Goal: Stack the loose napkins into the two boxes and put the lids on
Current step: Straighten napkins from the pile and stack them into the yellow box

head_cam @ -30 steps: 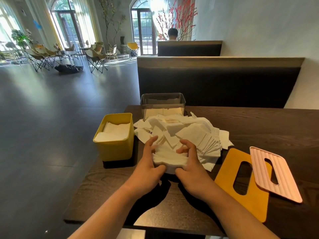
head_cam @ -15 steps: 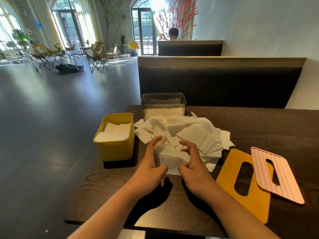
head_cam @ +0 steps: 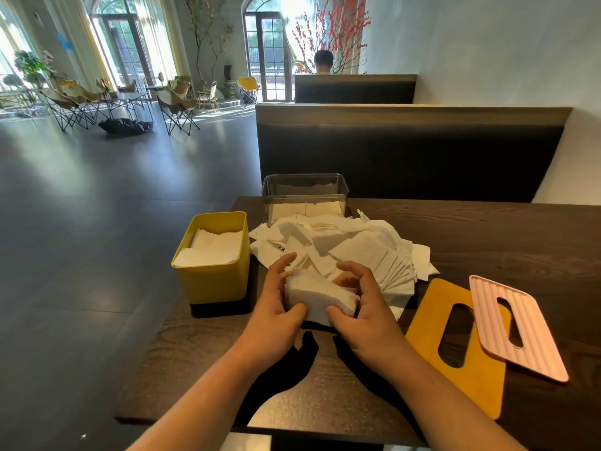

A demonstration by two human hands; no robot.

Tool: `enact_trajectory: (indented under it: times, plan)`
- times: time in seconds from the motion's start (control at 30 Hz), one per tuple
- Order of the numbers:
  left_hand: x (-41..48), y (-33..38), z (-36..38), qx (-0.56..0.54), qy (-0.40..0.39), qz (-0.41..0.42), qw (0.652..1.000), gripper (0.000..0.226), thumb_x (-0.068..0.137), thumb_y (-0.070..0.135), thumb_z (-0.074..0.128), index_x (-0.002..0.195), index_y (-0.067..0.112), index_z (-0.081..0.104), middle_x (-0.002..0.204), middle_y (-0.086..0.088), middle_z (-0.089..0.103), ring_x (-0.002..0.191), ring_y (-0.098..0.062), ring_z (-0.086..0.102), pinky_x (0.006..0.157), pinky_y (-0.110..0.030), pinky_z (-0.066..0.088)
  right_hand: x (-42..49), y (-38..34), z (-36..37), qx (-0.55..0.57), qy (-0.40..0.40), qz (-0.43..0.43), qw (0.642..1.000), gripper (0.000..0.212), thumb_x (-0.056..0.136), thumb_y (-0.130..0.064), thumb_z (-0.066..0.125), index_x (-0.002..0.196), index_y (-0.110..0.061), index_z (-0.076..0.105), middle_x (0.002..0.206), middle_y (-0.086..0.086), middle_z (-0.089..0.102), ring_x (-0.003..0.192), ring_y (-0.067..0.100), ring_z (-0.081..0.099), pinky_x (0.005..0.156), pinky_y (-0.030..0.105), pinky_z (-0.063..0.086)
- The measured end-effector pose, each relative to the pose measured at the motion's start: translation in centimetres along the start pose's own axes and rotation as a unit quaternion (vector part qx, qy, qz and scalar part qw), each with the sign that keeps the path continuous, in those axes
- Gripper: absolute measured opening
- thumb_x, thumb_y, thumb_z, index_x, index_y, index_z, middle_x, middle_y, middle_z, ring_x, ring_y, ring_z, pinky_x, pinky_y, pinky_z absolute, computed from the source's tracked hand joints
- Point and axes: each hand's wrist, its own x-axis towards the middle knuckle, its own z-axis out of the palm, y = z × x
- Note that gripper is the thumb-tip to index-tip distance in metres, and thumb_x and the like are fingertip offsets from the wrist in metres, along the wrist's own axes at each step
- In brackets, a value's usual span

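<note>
Both hands: left hand and right hand grip a wad of napkins.
Tip: square edges, then drop flat in yellow box.

Colours beside your white napkin pile

You're seeing a yellow box left of it, and orange lid and ribbed pink lid right.

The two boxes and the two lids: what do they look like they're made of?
Yellow box: opaque, smooth, matte, probably plastic.
Clear box: transparent walls show the napkins inside, likely acrylic or similar plastic.
Orange lid: flat, matte, slotted; plastic or perhaps coated wood, cannot tell.
Pink lid: moulded ribs with a raised rim, looks like plastic.
</note>
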Motion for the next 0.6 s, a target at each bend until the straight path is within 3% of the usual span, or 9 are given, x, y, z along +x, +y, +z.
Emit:
enact_trajectory:
  times: [0.1, 0.17, 0.27, 0.37, 0.47, 0.53, 0.6]
  plan:
    - [0.2, 0.08, 0.02, 0.029, -0.021, -0.01, 0.999, 0.093, 0.091, -0.011, 0.059, 0.153, 0.05, 0.027, 0.147, 0.005, 0.047, 0.125, 0.0, 0.061, 0.099, -0.023, 0.055, 0.11, 0.16, -0.02, -0.048, -0.02, 0.015, 0.999, 0.081, 0.077, -0.02, 0.073, 0.135, -0.06, 0.033, 0.129, -0.013, 0.046, 0.117, 0.008, 0.056, 0.097, 0.028, 0.055]
    - [0.26, 0.41, 0.22, 0.035, -0.043, -0.017, 0.998, 0.096, 0.091, -0.011, 0.059, 0.153, 0.052, 0.023, 0.145, 0.011, 0.045, 0.122, 0.005, 0.062, 0.098, -0.022, 0.055, 0.11, 0.17, -0.04, -0.034, -0.028, 0.025, 0.999, 0.078, 0.084, -0.01, 0.066, 0.131, -0.063, 0.035, 0.13, -0.01, 0.048, 0.115, 0.012, 0.059, 0.094, 0.029, 0.056]
    - [0.14, 0.35, 0.19, 0.019, -0.035, -0.005, 0.999, 0.095, 0.091, -0.012, 0.056, 0.15, 0.058, 0.03, 0.15, 0.006, 0.046, 0.133, -0.006, 0.059, 0.109, -0.035, 0.053, 0.03, -0.17, -0.06, -0.037, -0.005, -0.003, 0.999, 0.071, 0.093, -0.001, 0.061, 0.129, -0.059, 0.043, 0.126, -0.01, 0.053, 0.113, 0.009, 0.059, 0.093, 0.025, 0.054]
    - [0.04, 0.0, -0.03, -0.004, -0.012, 0.002, 1.0, 0.093, 0.091, -0.014, 0.055, 0.151, 0.054, 0.033, 0.152, -0.001, 0.047, 0.136, -0.013, 0.057, 0.111, -0.041, 0.052, -0.12, -0.27, -0.13, -0.015, 0.004, -0.012, 1.0, 0.069, 0.092, -0.005, 0.069, 0.133, -0.055, 0.044, 0.126, -0.007, 0.053, 0.112, 0.008, 0.059, 0.097, 0.029, 0.055]
    - [0.12, 0.37, 0.07, 0.037, -0.025, 0.004, 0.999, 0.094, 0.092, -0.011, 0.057, 0.153, 0.053, 0.026, 0.151, 0.002, 0.045, 0.128, -0.003, 0.06, 0.105, -0.028, 0.054, -0.12, -0.13, 0.02, -0.076, -0.046, -0.003, 0.996, 0.081, 0.082, -0.018, 0.074, 0.136, -0.06, 0.031, 0.132, -0.015, 0.043, 0.122, 0.001, 0.046, 0.101, 0.021, 0.046]
    - [0.31, 0.48, 0.39, 0.069, -0.046, -0.006, 0.997, 0.093, 0.093, -0.008, 0.057, 0.154, 0.053, 0.023, 0.148, 0.005, 0.047, 0.111, -0.013, 0.07, 0.091, -0.031, 0.061, -0.03, -0.03, 0.15, -0.081, -0.059, 0.007, 0.995, 0.079, 0.08, -0.017, 0.066, 0.134, -0.062, 0.029, 0.13, -0.014, 0.044, 0.123, 0.002, 0.046, 0.102, 0.024, 0.045]
    - [0.42, 0.3, 0.5, 0.076, -0.04, -0.009, 0.996, 0.089, 0.093, -0.007, 0.054, 0.151, 0.056, 0.027, 0.144, 0.004, 0.051, 0.104, -0.03, 0.072, 0.089, -0.047, 0.062, -0.05, -0.08, 0.03, -0.052, -0.034, 0.0, 0.998, 0.074, 0.086, -0.003, 0.06, 0.13, -0.059, 0.038, 0.125, -0.013, 0.051, 0.116, 0.003, 0.053, 0.098, 0.023, 0.046]
